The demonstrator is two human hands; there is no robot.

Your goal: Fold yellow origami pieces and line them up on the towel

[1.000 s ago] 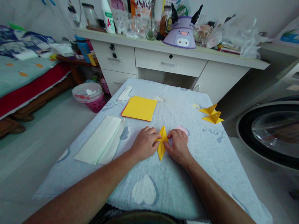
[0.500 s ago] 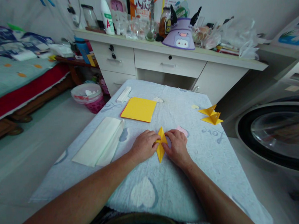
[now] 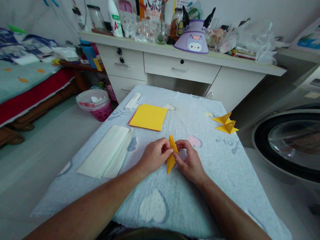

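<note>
Between my two hands is a folded piece of yellow origami paper [image 3: 170, 163], a narrow pointed shape standing partly off the cloth. My left hand [image 3: 155, 153] pinches its left side with thumb and forefinger. From the right, my right hand [image 3: 190, 160] grips the other side, thumb in front and fingers curled behind. Farther back and left lies a stack of square yellow paper [image 3: 148, 117], with a red edge showing beneath. Two finished-looking yellow folded paper pieces [image 3: 227, 124] rest near the table's right edge.
A pale cloth with hearts covers the table [image 3: 156, 204]. On its left lie a folded whitish sheet [image 3: 105, 151] and a small white box [image 3: 132, 101]. Behind stands a cluttered white desk [image 3: 182, 68]; a washing machine [image 3: 294, 140] is at right, a pink bin [image 3: 97, 105] at left.
The yellow paper has turned from lying flat as a wide diamond to a narrower, tilted shape raised between my fingers. Both hands have shifted their hold slightly.
</note>
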